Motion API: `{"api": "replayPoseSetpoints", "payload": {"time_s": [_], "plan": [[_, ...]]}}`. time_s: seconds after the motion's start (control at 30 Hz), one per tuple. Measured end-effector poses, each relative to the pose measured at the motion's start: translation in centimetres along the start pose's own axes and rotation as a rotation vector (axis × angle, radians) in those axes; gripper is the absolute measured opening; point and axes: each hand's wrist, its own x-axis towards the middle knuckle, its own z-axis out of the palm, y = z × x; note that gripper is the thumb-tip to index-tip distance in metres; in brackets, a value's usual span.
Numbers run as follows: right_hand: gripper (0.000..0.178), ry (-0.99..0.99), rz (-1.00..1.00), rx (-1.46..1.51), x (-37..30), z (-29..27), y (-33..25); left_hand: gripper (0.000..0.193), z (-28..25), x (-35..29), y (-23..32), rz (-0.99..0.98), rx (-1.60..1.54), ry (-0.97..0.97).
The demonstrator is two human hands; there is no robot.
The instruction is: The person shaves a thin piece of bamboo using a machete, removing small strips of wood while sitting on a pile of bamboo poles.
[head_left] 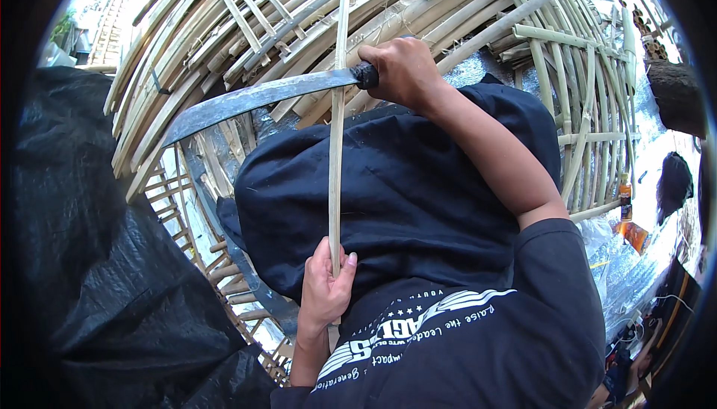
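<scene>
My right hand (403, 69) is closed round the dark handle of a machete (261, 97). Its long grey blade points left and lies across a bamboo strip (337, 162), over the strip's upper part. Pale, narrow and straight, the strip runs from near my body up past the blade. My left hand (327, 278) grips its lower end between thumb and fingers. Dark cloth (418, 177) covers my lap beneath the strip.
Stacked split bamboo strips (299, 35) fill the far side. A bamboo lattice (575, 103) stands at the right, with a small bottle (625, 196) beside it. Black plastic sheeting (112, 259) hangs at the left, next to a bamboo slatted frame (224, 278).
</scene>
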Motion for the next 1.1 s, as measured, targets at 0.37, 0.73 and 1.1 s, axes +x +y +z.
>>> {"api": "replayPoseSetpoints", "payload": {"time_s": [0.37,0.73,1.1], "plan": [[0.014,0.051,0.173,-0.071,1.3,-1.2,5.1,0.021,-0.2,-1.9,-0.1,0.020,0.120,-0.020],[0.009,-0.019,0.022,0.056,0.0,1.1,0.5,0.023,-0.8,-1.8,-0.3,-0.022,0.058,-0.001],[0.011,0.218,0.206,-0.100,2.3,-0.4,7.3,0.022,-1.0,-4.3,-0.5,-0.097,-0.005,-0.090]]}}
